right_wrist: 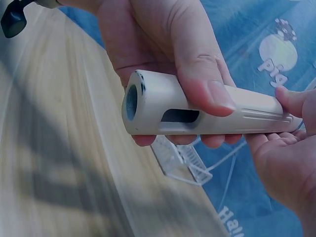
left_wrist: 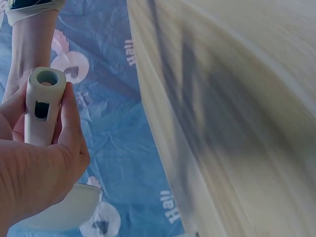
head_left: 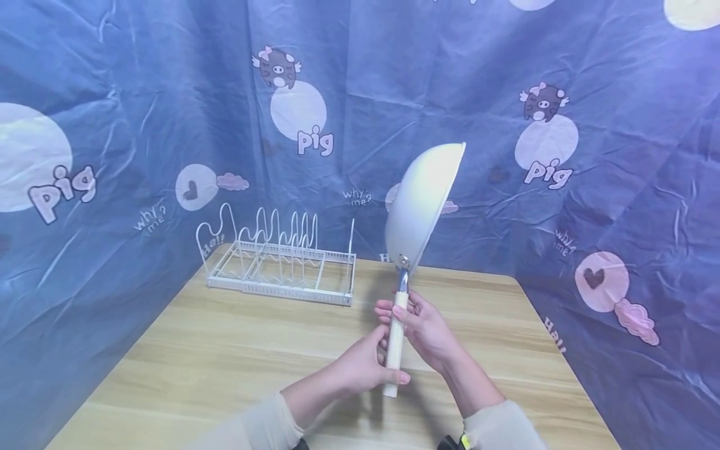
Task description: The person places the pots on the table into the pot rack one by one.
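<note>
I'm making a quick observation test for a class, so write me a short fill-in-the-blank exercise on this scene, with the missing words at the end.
1. On the long, straight cream handle of the deep, rounded white pan, the bare hand nearer the pan's bowl is the person's ____ one.
2. Counting the person's left hand, ____ hands hold the handle.
3. In the head view, the white wire rack is to the ____ of the pan.
4. The three-letter animal word printed on the blue fabric backdrop is ____.

Missing words: right; two; left; pig.

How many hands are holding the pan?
2: the left hand is low on the handle, the right hand higher, nearer the pan's bowl. Both hands show, though some fingers are partly hidden.
</note>
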Demonstrator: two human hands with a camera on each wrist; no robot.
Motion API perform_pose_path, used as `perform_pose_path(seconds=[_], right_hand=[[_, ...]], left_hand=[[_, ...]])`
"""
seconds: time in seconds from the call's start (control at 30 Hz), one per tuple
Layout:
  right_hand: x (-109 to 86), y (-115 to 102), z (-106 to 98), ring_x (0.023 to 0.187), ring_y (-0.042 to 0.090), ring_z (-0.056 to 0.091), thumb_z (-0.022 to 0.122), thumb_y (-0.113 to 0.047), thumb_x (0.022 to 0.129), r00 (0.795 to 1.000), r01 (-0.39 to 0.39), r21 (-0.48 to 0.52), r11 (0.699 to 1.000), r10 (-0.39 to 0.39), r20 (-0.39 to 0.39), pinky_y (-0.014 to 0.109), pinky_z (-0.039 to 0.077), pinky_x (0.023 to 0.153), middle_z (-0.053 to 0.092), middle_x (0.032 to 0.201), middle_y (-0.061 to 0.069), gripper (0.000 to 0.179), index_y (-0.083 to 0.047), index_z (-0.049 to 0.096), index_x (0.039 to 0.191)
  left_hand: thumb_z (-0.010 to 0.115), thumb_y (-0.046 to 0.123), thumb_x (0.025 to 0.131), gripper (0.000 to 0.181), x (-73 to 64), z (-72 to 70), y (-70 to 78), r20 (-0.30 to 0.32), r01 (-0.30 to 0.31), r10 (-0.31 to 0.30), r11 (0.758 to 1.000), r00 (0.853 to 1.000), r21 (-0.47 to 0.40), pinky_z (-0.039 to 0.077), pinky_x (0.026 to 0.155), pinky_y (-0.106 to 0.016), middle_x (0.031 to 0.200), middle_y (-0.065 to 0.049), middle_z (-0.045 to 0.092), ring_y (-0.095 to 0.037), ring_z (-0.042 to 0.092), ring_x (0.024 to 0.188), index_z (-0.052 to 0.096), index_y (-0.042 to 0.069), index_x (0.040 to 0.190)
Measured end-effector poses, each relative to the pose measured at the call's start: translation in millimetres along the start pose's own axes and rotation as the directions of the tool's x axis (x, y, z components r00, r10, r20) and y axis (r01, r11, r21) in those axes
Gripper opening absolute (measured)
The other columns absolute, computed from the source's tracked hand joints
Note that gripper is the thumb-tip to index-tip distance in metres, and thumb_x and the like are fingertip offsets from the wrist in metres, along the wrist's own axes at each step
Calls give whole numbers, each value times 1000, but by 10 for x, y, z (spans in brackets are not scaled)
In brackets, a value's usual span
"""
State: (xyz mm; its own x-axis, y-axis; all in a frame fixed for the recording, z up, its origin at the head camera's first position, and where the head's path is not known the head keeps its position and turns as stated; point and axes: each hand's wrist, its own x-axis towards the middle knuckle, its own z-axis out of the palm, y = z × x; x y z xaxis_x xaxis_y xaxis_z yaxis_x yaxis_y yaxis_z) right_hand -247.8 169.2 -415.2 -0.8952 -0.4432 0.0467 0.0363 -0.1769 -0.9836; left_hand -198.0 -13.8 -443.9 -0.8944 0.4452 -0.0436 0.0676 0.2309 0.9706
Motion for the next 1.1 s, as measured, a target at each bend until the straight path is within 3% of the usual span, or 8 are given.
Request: perform_pose_path(seconds=[0.17, 0.3, 0.53, 0.83, 1.1], right_hand=[[192, -44, 165, 116, 12, 75, 56, -7, 111, 998, 21, -10, 1000, -20, 57, 30, 59, 112, 76, 125, 1, 54, 2, 28, 157], [361, -104, 281, 116, 13, 76, 56, -6, 111, 995, 34, -1, 999, -34, 89, 31, 60, 112, 75, 131, 9, 58, 4, 26, 160], [548, -179, 502, 114, 13, 77, 52, -3, 111, 990, 45, 6, 999, -46, 133, 33, 61, 109, 72, 135, 16, 55, 5, 27, 160], [642, -178, 701, 113, 11, 77, 52, -4, 111, 974, 59, 25, 998, -63, 217, 33, 63, 106, 78, 124, 1, 53, 1, 31, 160], [701, -167, 888, 115, 14, 76, 53, -1, 110, 964, 38, 5, 999, -38, 263, 35, 62, 109, 78, 124, 2, 45, -1, 39, 153]], left_hand=[[93, 12, 83, 74, -80, -223, 42, -29, -21, 22, 999, 999, 35, 63, 83, -36, 114, -10, 64, -23, 67, 98, 52, 5, 144], [93, 17, 84, 76, -113, -394, 89, -62, -27, 32, 997, 998, 74, 61, 89, -38, 117, -10, 65, -24, 65, 103, 51, 6, 146], [93, 20, 85, 78, -200, -613, 103, -116, -18, 28, 996, 993, 82, 62, 87, -36, 120, -11, 66, -23, 65, 104, 50, 4, 149], [93, 22, 84, 74, -373, -693, 82, -228, -7, 33, 994, 973, 112, 58, 96, -42, 122, -9, 69, -22, 65, 107, 56, 6, 146], [94, 26, 83, 88, -539, -768, 42, -291, 14, 31, 988, 956, 152, 57, 94, -44, 122, -8, 68, -22, 64, 105, 50, 6, 156]])
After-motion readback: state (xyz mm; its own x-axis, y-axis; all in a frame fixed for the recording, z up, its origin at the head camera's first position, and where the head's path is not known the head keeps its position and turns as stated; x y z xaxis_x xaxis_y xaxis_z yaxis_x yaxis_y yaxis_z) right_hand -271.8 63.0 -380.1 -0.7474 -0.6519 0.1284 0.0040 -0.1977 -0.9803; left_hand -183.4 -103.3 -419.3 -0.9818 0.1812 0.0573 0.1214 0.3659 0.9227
